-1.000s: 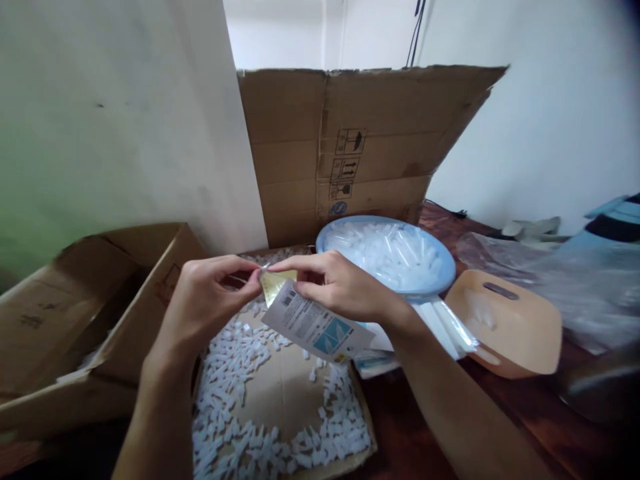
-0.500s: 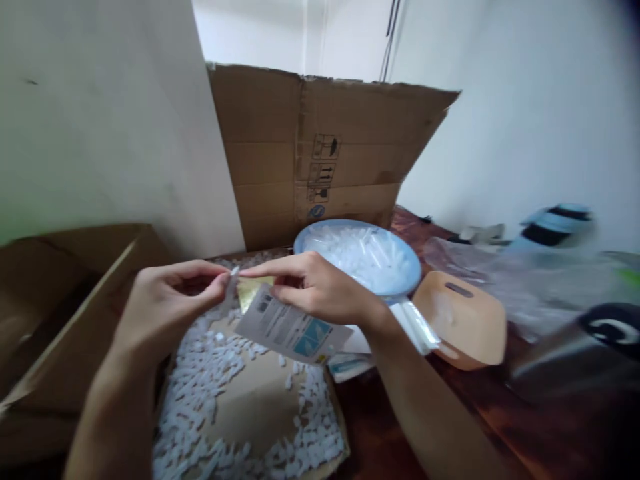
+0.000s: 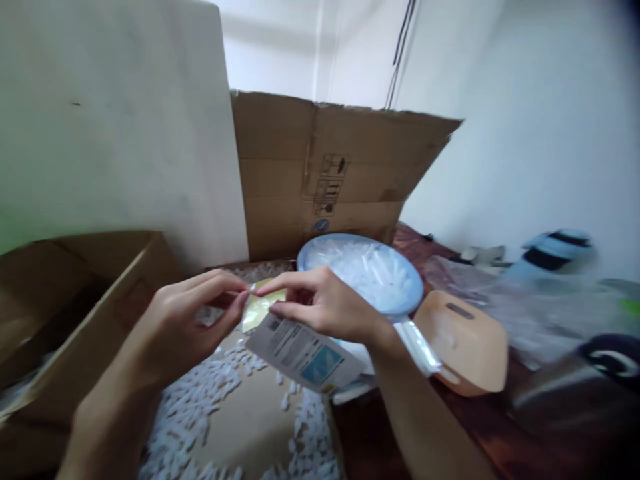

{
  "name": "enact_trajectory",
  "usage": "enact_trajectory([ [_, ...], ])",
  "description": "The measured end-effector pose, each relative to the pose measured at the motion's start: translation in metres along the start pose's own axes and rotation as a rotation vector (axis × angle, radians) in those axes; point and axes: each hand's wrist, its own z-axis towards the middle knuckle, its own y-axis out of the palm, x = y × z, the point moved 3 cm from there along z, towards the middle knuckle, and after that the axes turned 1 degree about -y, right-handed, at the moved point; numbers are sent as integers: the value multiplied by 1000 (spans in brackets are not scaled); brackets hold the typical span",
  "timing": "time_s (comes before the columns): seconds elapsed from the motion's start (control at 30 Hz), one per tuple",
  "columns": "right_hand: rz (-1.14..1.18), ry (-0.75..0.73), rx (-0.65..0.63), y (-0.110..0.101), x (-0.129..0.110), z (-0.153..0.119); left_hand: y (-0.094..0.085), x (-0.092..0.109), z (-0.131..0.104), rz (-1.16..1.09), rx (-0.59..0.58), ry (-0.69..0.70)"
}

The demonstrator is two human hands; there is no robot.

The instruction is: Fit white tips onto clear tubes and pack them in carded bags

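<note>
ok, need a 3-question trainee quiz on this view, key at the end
1. Pick one. As seen, the tan bin is: a) left of the basin, b) right of the basin, c) inside the basin.
2. True or false: the left hand is inside the basin.
3. Fill in: the right hand holds a printed ___.

Key: 1 b; 2 false, it is at the yellow sheet; 3 card.

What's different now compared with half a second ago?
The left hand, pinching a white bit, moved in toward the right hand, up to the yellow piece. The right hand still holds the printed card; nothing visibly let go. Blue bowl and tan tub stayed put.
</note>
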Motion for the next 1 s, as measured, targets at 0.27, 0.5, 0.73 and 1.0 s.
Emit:
enact_trajectory([
  [0.27,-101,0,10,9,3,1,10,-4,-8,124,-93,-31],
  [0.5,-66,36,65,21,3,6,2,5,-6,159,-70,-59],
  [0.73,-56,22,120,31,10,7,-8,12,-8,53,-145,-153],
  [1.0,-111,4,153,34,7,10,-7,7,-8,84,-164,-130],
])
